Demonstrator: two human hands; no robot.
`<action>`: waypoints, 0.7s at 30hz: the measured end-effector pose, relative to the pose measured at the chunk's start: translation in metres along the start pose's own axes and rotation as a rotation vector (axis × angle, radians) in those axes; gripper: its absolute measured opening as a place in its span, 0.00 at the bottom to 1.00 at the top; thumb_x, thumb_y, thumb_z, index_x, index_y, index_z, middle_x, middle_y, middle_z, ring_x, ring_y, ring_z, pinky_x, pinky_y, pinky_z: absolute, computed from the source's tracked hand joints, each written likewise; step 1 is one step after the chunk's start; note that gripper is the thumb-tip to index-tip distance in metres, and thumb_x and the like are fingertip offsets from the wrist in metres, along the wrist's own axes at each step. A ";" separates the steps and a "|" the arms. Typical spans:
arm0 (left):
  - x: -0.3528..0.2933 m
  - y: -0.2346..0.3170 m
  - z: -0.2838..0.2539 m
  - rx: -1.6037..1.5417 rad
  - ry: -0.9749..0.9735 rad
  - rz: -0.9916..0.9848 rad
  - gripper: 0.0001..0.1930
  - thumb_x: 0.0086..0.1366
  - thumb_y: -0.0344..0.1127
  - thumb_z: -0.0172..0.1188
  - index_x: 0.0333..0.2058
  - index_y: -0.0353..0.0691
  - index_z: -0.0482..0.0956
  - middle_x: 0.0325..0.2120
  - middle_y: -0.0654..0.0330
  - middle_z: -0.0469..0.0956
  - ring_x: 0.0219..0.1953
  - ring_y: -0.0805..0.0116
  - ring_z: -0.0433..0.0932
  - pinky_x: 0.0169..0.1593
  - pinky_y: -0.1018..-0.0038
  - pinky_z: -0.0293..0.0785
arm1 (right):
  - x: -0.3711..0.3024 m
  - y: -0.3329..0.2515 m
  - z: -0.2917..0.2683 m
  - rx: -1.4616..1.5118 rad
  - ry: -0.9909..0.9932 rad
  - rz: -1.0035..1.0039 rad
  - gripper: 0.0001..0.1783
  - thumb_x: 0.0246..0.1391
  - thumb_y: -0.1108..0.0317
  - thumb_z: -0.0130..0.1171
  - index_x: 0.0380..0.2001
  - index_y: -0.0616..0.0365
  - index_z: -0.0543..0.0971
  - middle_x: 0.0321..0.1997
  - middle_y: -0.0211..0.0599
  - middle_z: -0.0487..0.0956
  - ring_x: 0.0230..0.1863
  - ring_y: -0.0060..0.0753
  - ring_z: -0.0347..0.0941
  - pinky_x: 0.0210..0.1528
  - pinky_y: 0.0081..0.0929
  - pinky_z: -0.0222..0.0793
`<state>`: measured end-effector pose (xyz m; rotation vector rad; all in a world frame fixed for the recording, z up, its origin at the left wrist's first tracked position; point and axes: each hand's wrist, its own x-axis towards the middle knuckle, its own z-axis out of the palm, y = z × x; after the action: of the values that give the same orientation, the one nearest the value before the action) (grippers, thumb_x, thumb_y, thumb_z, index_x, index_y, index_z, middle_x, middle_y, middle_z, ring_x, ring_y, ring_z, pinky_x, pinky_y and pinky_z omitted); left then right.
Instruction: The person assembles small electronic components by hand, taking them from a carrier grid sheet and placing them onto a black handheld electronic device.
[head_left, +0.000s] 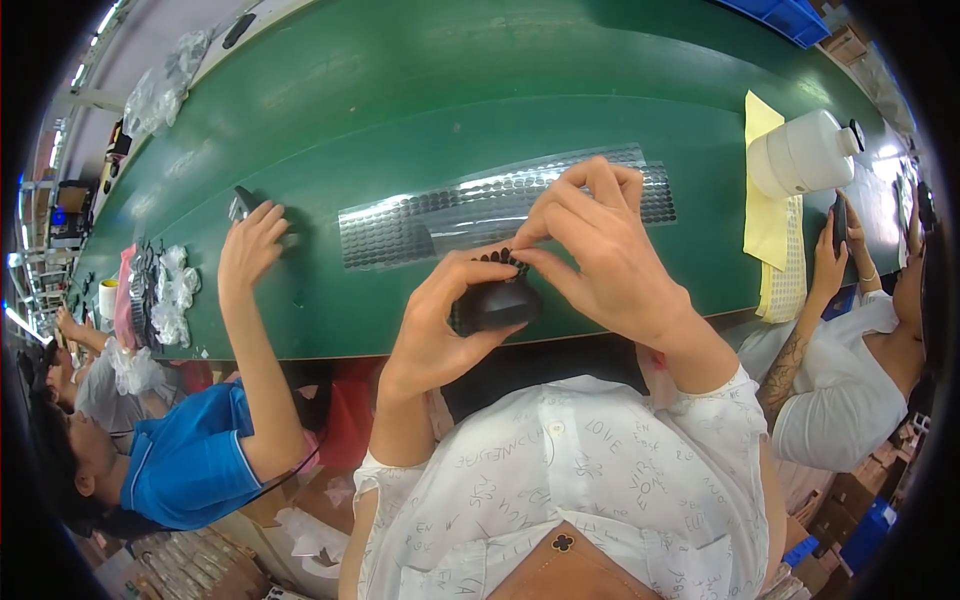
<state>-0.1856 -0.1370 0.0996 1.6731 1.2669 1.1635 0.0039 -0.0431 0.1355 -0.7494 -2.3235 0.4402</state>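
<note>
My left hand [436,318] is wrapped round a black, rounded plastic part [500,303], holding it just off the near edge of the green table. Along the tops of its fingers lies a short strip of small black round pads [497,257]. Above that strip my right hand [603,245] has its thumb and forefinger pinched together at the strip's right end. Whatever sits between those fingertips is too small to make out. Just beyond both hands, clear sheets with rows of black round pads [385,236] lie flat on the table, partly covered by my right hand.
The green table [400,90] curves across the view. To the right stand a white plastic bottle [805,155] and yellow sheets [768,225]. At left, a co-worker's hand [255,245] holds a dark part; plastic bags [175,295] lie beyond. Another co-worker [850,380] sits at right.
</note>
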 end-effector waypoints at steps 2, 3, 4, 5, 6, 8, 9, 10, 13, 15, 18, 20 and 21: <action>-0.001 0.005 0.004 -0.174 0.065 -0.168 0.26 0.50 0.23 0.73 0.47 0.37 0.74 0.39 0.58 0.79 0.46 0.68 0.78 0.47 0.72 0.76 | -0.001 0.002 0.005 -0.004 -0.007 -0.007 0.07 0.46 0.70 0.68 0.27 0.52 0.78 0.33 0.27 0.75 0.47 0.36 0.67 0.52 0.39 0.53; 0.000 0.005 0.006 -0.172 0.072 -0.169 0.26 0.50 0.23 0.73 0.47 0.37 0.74 0.39 0.58 0.79 0.46 0.68 0.78 0.47 0.72 0.76 | -0.003 0.005 0.007 0.025 0.024 0.042 0.07 0.46 0.70 0.69 0.27 0.53 0.78 0.33 0.27 0.75 0.46 0.36 0.67 0.53 0.38 0.53; 0.000 0.002 0.009 -0.281 0.192 -0.261 0.26 0.51 0.24 0.73 0.49 0.37 0.72 0.40 0.58 0.78 0.46 0.70 0.77 0.47 0.73 0.75 | -0.005 0.007 0.010 0.054 0.053 0.092 0.07 0.47 0.70 0.69 0.27 0.54 0.79 0.33 0.27 0.75 0.46 0.36 0.67 0.53 0.37 0.54; 0.002 -0.001 0.013 -0.389 0.314 -0.352 0.27 0.53 0.24 0.72 0.51 0.37 0.71 0.40 0.58 0.77 0.45 0.71 0.77 0.46 0.74 0.75 | -0.006 0.009 0.014 0.084 0.083 0.141 0.07 0.47 0.70 0.69 0.28 0.54 0.79 0.33 0.27 0.75 0.46 0.36 0.67 0.53 0.37 0.55; 0.003 -0.004 0.017 -0.497 0.437 -0.443 0.28 0.55 0.25 0.71 0.52 0.37 0.69 0.41 0.59 0.77 0.45 0.72 0.76 0.46 0.75 0.75 | -0.008 0.010 0.019 0.089 0.079 0.137 0.07 0.47 0.70 0.69 0.28 0.54 0.79 0.33 0.27 0.75 0.46 0.36 0.67 0.53 0.37 0.55; 0.007 -0.016 0.028 -0.489 0.518 -0.424 0.27 0.56 0.25 0.70 0.52 0.37 0.68 0.42 0.59 0.76 0.45 0.72 0.76 0.46 0.75 0.75 | -0.014 0.005 0.030 0.418 0.162 0.360 0.06 0.49 0.69 0.69 0.29 0.55 0.80 0.34 0.28 0.75 0.47 0.35 0.65 0.54 0.35 0.56; 0.010 -0.022 0.036 -0.484 0.581 -0.408 0.26 0.57 0.26 0.69 0.53 0.37 0.68 0.42 0.58 0.76 0.45 0.72 0.76 0.46 0.76 0.75 | -0.017 0.002 0.033 0.580 0.204 0.480 0.06 0.50 0.69 0.68 0.30 0.56 0.80 0.35 0.28 0.74 0.47 0.34 0.65 0.54 0.34 0.56; 0.011 -0.024 0.041 -0.478 0.645 -0.391 0.25 0.59 0.26 0.68 0.53 0.37 0.67 0.43 0.58 0.75 0.45 0.72 0.76 0.46 0.76 0.75 | -0.017 -0.003 0.035 0.582 0.200 0.480 0.06 0.50 0.69 0.68 0.30 0.56 0.80 0.35 0.28 0.74 0.47 0.34 0.65 0.54 0.34 0.56; 0.015 -0.013 0.051 -0.753 0.607 -0.396 0.21 0.61 0.27 0.64 0.51 0.36 0.68 0.43 0.59 0.75 0.44 0.73 0.76 0.45 0.77 0.76 | -0.015 -0.016 0.045 0.609 0.156 0.541 0.07 0.52 0.67 0.68 0.32 0.57 0.82 0.39 0.30 0.74 0.50 0.34 0.61 0.55 0.33 0.57; 0.015 -0.013 0.053 -0.893 0.581 -0.399 0.19 0.63 0.27 0.62 0.51 0.35 0.69 0.43 0.60 0.74 0.44 0.73 0.76 0.44 0.77 0.76 | -0.015 -0.013 0.049 0.587 0.165 0.546 0.07 0.52 0.67 0.68 0.32 0.57 0.82 0.40 0.30 0.73 0.50 0.34 0.60 0.55 0.33 0.57; 0.010 -0.016 0.052 -0.749 0.462 -0.450 0.25 0.59 0.27 0.68 0.52 0.36 0.68 0.44 0.58 0.74 0.45 0.72 0.76 0.48 0.76 0.75 | -0.015 -0.011 0.053 0.551 0.179 0.550 0.07 0.52 0.66 0.68 0.31 0.57 0.82 0.41 0.30 0.72 0.51 0.35 0.58 0.56 0.34 0.56; 0.006 -0.020 0.054 -0.672 0.461 -0.446 0.25 0.59 0.27 0.68 0.53 0.36 0.68 0.44 0.58 0.74 0.46 0.72 0.76 0.48 0.76 0.75 | -0.014 -0.012 0.052 0.449 0.166 0.524 0.08 0.51 0.65 0.68 0.30 0.57 0.82 0.41 0.30 0.71 0.51 0.36 0.58 0.56 0.35 0.54; 0.004 -0.022 0.055 -0.594 0.459 -0.439 0.25 0.58 0.27 0.68 0.53 0.36 0.69 0.44 0.58 0.74 0.46 0.72 0.76 0.48 0.76 0.75 | -0.014 -0.013 0.051 0.398 0.160 0.510 0.08 0.51 0.65 0.68 0.30 0.57 0.83 0.41 0.30 0.71 0.51 0.36 0.58 0.55 0.36 0.54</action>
<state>-0.1404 -0.1289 0.0625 0.6763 1.2922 1.4949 -0.0273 -0.0676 0.0979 -1.1229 -1.7981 0.9925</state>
